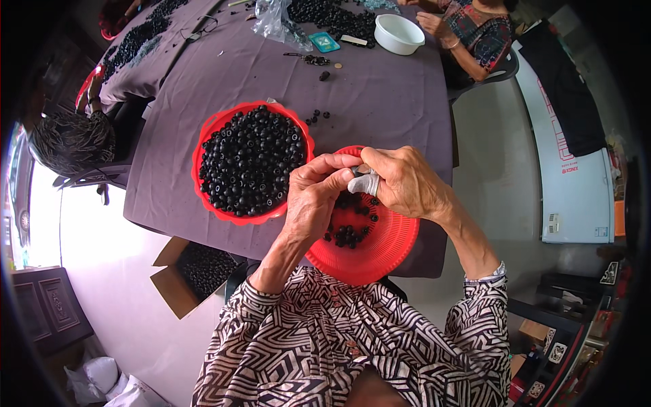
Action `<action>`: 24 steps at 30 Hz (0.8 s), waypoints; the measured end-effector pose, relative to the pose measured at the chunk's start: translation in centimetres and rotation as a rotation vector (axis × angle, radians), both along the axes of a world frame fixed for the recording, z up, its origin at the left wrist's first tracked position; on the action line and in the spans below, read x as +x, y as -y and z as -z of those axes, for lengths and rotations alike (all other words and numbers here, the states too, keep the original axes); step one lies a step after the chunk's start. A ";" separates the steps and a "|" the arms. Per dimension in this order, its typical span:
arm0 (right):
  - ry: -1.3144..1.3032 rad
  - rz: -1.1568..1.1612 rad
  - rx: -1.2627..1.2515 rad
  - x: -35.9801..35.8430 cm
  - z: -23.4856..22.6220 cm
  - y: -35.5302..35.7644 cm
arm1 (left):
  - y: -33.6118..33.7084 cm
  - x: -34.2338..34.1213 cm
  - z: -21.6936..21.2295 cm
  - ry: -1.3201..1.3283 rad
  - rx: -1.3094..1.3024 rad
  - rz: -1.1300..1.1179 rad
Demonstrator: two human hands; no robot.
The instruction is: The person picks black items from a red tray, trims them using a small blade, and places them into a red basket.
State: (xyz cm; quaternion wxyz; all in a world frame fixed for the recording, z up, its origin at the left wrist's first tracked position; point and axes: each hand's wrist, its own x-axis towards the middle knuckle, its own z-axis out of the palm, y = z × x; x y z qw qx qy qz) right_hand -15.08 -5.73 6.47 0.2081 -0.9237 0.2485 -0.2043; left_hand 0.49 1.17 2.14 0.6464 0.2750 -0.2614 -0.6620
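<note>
My left hand [313, 192] and my right hand [408, 182] meet above a red slotted plastic basket [390, 247], fingertips pinched together. Between them shows a bit of something small and greyish, too covered by the fingers to name. White wrapping covers my right thumb. Several small round black pieces [347, 236] lie inside the basket. Left of my hands, a red scalloped bowl [198, 178] is heaped with round black bead-like pieces [252, 159], some showing a pale ring.
The table has a purple-grey cloth [230, 74]. Loose black pieces [317, 117], a white tub [400, 34], a clear plastic bag [277, 24] and glasses [201, 28] lie farther off. An open cardboard box [169, 288] stands on the floor. Other people sit left and far right.
</note>
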 end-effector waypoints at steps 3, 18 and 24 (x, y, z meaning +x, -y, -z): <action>0.022 0.001 -0.020 -0.2 0.7 0.2 | 0.1 -0.3 0.1 -0.004 0.011 0.002; 0.189 0.036 -0.185 0.4 1.4 -1.2 | 0.3 -0.4 2.0 -0.245 0.046 0.030; 0.080 0.075 -0.275 0.5 3.8 -2.2 | -0.4 -0.6 2.9 0.084 0.228 -0.014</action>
